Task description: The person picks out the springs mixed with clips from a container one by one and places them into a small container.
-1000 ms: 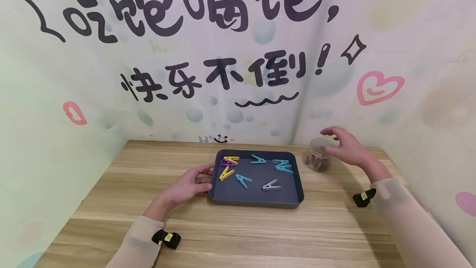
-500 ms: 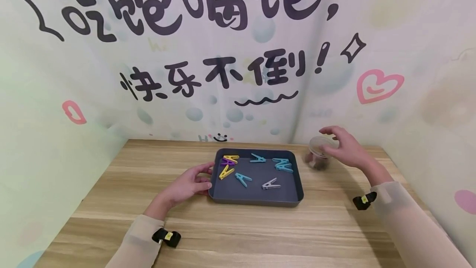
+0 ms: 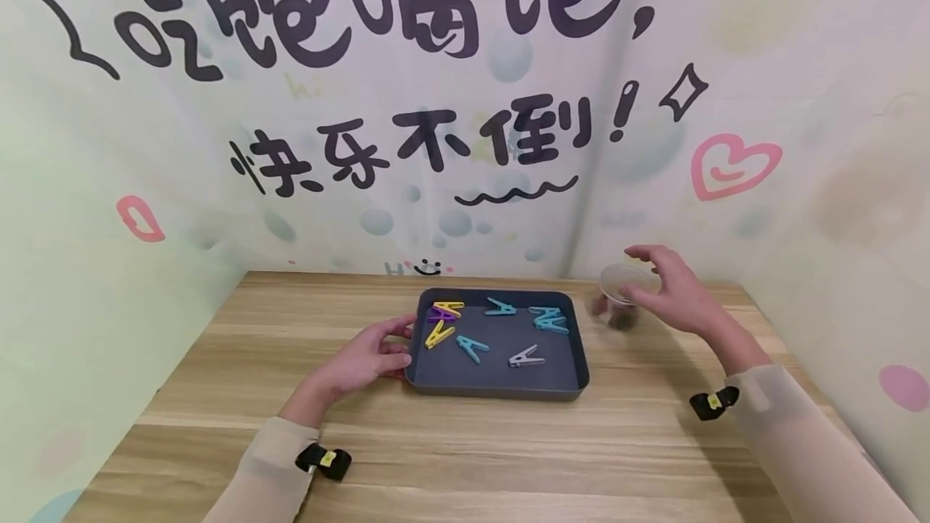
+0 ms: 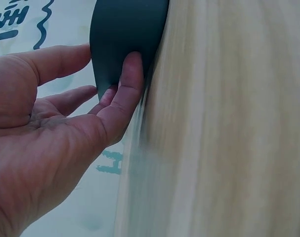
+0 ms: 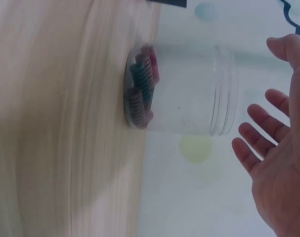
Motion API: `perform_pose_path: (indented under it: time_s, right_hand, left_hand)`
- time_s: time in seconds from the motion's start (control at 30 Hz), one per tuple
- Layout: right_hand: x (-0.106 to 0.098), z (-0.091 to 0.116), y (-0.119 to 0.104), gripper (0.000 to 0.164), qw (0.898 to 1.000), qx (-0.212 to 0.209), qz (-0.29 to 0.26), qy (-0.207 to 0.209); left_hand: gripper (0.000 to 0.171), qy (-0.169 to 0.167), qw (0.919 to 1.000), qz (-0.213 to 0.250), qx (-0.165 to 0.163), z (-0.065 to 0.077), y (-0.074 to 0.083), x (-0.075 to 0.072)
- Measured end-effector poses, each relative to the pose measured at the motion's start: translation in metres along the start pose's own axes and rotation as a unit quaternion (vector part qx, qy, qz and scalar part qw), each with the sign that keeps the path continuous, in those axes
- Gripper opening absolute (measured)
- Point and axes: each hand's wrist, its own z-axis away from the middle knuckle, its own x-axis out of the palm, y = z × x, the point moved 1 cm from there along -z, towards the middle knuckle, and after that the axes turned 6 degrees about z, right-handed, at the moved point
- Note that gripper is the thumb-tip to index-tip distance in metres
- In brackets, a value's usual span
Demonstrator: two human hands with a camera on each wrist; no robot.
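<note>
A dark grey tray (image 3: pixel 501 374) lies on the wooden table. It holds several clothespins: yellow (image 3: pixel 439 334), purple, teal (image 3: pixel 472 348) and a pale grey one (image 3: pixel 526 357). My left hand (image 3: pixel 366 360) touches the tray's left outer wall with its fingertips, fairly straight, as the left wrist view also shows. Right of the tray stands a clear jar (image 5: pixel 184 89) with a ridged rim. Small ribbed pieces (image 5: pixel 142 84), red, teal and brownish, lie at its bottom. My right hand (image 3: pixel 679 293) hovers above and beside the jar's rim, fingers loosely spread and apart from it.
The table (image 3: pixel 436 458) reaches back to a printed cloth wall (image 3: pixel 349 248) close behind tray and jar. Similar walls rise at both sides. A black strap device (image 3: pixel 323 461) sits on each forearm.
The head view has shifted slightly, so everything sits a little further left. Both hands keep about the same places at the tray and near the jar.
</note>
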Motion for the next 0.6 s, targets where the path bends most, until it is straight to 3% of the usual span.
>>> perform_pose_path:
  time_s: [0.33, 0.6]
  right_hand:
    - [-0.001, 0.01, -0.019, 0.068, 0.999, -0.006, 0.015, 0.03]
    - [-0.002, 0.023, -0.032, 0.07, 0.998, 0.002, 0.049, 0.045]
  left_hand:
    - [0.067, 0.013, 0.9996, -0.024, 0.002, 0.001, 0.009, 0.004]
    - [0.067, 0.063, 0.9943, -0.085, -0.006, 0.005, 0.017, 0.007]
